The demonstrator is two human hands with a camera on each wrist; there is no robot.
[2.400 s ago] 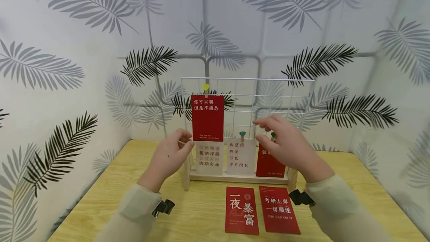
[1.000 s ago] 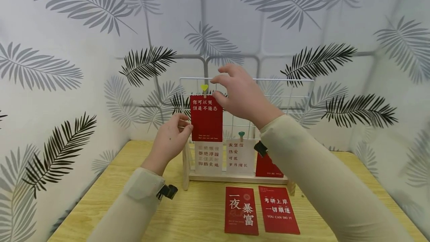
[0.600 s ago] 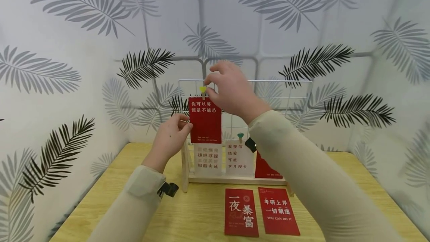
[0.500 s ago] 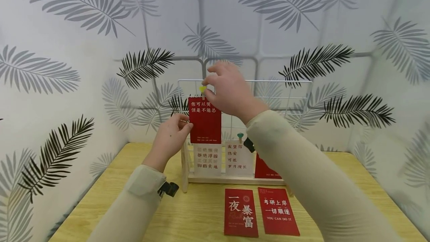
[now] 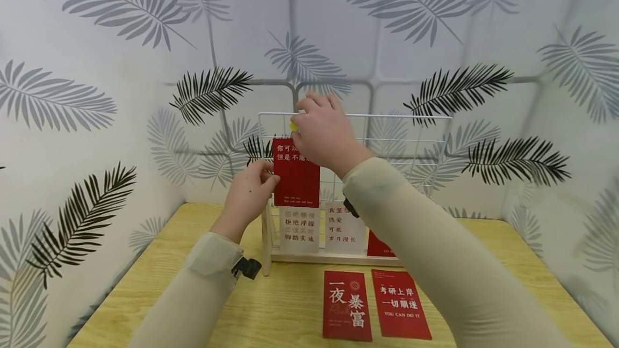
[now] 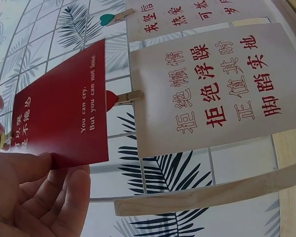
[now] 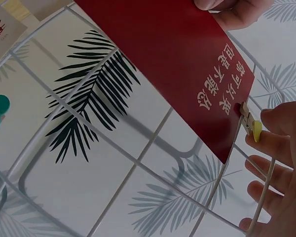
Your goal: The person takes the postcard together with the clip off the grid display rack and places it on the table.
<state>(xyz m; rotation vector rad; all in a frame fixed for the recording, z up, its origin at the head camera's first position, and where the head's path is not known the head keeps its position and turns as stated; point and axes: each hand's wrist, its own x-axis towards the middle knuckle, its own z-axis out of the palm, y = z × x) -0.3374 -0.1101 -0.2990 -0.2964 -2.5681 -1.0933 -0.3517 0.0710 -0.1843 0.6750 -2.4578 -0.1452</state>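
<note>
A red card (image 5: 297, 184) with white lettering hangs at the upper left of a white wire grid (image 5: 396, 117). My left hand (image 5: 246, 192) pinches the card's left edge, thumb in front and fingers behind, as the left wrist view shows. At the card's top edge sits a small wooden clothespin (image 7: 247, 118) with a yellow heart (image 7: 257, 131). My right hand (image 5: 326, 136) pinches its heart end between thumb and index finger, the other fingers reaching behind the grid wires. In the head view this hand covers part of the card's top.
Below hang two white cards, the left one (image 6: 207, 94) under a red-heart clothespin (image 6: 121, 99), and a red card (image 5: 379, 243) partly behind my right sleeve. Two more red cards, one left (image 5: 346, 305) and one right (image 5: 401, 305), lie on the wooden table (image 5: 145, 283).
My right hand has moved left and up from the grid's right side to the yellow-heart clothespin and closed on it. My left hand has risen slightly to the red card's edge.
</note>
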